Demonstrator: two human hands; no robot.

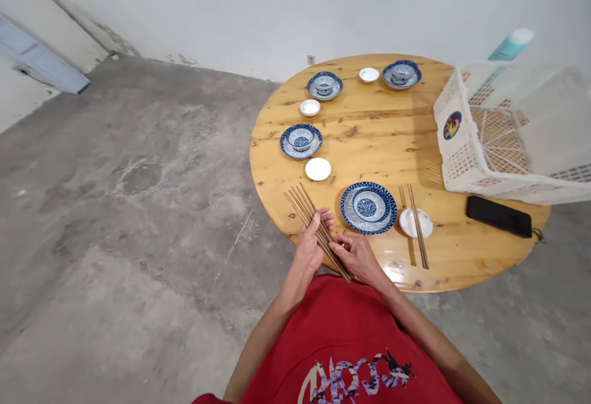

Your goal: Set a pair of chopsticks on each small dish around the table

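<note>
My left grip [310, 245] is closed around the chopstick bundle [302, 207], fingers wrapped over its middle. My right grip [359, 256] is shut on the near ends of the same sticks, pinching them between thumb and fingers. The bundle slants up and to the left, its far tips fanned apart above the round wooden bench [383, 145], close to the rim nearest me.

Just beside the right grip sits a blue-patterned plate [368, 208]. Beyond the tips lies a small white saucer [317, 169]. A laid pair of chopsticks [419, 231] rests across a white dish [410, 224] further right.

My worry is the fan — the sticks look loosely gathered. If either hold slackens, one could slide free and drop to the concrete floor [138, 207], or a splayed tip could knock the saucer.
</note>
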